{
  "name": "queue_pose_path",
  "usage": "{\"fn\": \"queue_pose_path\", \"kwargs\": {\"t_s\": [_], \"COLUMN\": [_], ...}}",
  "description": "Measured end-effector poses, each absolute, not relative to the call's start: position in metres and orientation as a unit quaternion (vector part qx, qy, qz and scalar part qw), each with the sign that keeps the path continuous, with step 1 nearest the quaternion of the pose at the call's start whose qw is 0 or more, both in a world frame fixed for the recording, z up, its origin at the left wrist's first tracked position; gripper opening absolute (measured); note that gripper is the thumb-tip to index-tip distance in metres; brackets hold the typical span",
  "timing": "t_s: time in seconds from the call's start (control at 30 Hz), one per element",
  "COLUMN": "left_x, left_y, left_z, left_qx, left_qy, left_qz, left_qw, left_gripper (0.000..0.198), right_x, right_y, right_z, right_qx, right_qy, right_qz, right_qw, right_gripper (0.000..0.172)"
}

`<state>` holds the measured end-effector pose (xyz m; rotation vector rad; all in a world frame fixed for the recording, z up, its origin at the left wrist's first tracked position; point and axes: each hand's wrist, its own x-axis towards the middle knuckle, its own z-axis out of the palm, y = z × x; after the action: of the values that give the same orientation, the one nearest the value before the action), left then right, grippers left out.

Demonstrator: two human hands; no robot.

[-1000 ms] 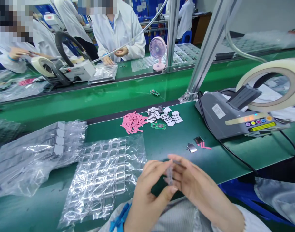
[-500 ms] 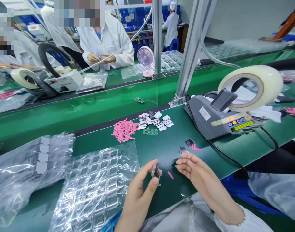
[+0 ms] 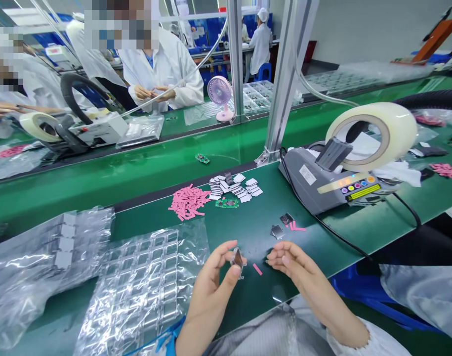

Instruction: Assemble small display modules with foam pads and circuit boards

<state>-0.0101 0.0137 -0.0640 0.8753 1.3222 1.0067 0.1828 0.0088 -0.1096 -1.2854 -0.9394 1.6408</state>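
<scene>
My left hand (image 3: 219, 279) pinches a small clear plastic part with a dark, shiny face (image 3: 238, 259) between thumb and fingers, raised above the bench. To its right, my right hand (image 3: 290, 259) hovers with loosely curved fingers and the thumb apart; nothing shows in it. A single pink strip (image 3: 257, 269) lies on the green bench between the hands. Beyond my right hand are small dark square pieces (image 3: 277, 232) and a few loose pink strips (image 3: 293, 226). Farther back sit a heap of pink strips (image 3: 188, 201), several white-and-black pads (image 3: 236, 186) and a green circuit board (image 3: 226, 203).
A grey tape dispenser (image 3: 310, 183) with a large tape roll (image 3: 399, 129) stands at the right, its black cable crossing the bench. On the left lie a clear compartment tray (image 3: 137, 282) and plastic bags (image 3: 85, 237). A green conveyor belt (image 3: 155, 168) runs behind; co-workers sit beyond it.
The view has shifted slightly. My left hand still holds the clear part, now turned so more of its dark face shows. On the belt, the circuit board has moved left.
</scene>
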Motion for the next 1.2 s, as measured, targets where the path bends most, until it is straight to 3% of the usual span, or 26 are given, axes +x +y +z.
{"fn": "queue_pose_path", "kwargs": {"t_s": [0.2, 0.33, 0.5, 0.73, 0.87, 1.2], "left_x": [-0.012, -0.017, -0.020, -0.022, -0.021, -0.020], "left_y": [0.015, 0.016, 0.016, 0.012, 0.014, 0.010], "left_z": [-0.057, -0.064, -0.077, -0.072, -0.067, -0.043], "left_qx": [0.378, 0.403, 0.544, 0.737, 0.790, 0.831], "left_qy": [0.558, 0.568, 0.612, 0.563, 0.523, 0.481], "left_qz": [0.432, 0.415, 0.357, 0.265, 0.215, 0.214], "left_qw": [0.599, 0.585, 0.449, 0.262, 0.236, 0.179], "left_gripper": [0.029, 0.033, 0.031, 0.026, 0.034, 0.031], "right_x": [0.179, 0.173, 0.151, 0.132, 0.132, 0.129], "right_y": [0.009, 0.008, 0.015, 0.023, 0.024, 0.019], "right_z": [-0.113, -0.109, -0.105, -0.099, -0.094, -0.099], "right_qx": [-0.497, -0.474, -0.331, -0.247, -0.215, -0.140], "right_qy": [-0.424, -0.369, -0.153, -0.123, -0.141, -0.140], "right_qz": [0.643, 0.689, 0.829, 0.873, 0.884, 0.895], "right_qw": [0.399, 0.405, 0.425, 0.401, 0.390, 0.399], "right_gripper": [0.034, 0.034, 0.034, 0.031, 0.025, 0.051]}}
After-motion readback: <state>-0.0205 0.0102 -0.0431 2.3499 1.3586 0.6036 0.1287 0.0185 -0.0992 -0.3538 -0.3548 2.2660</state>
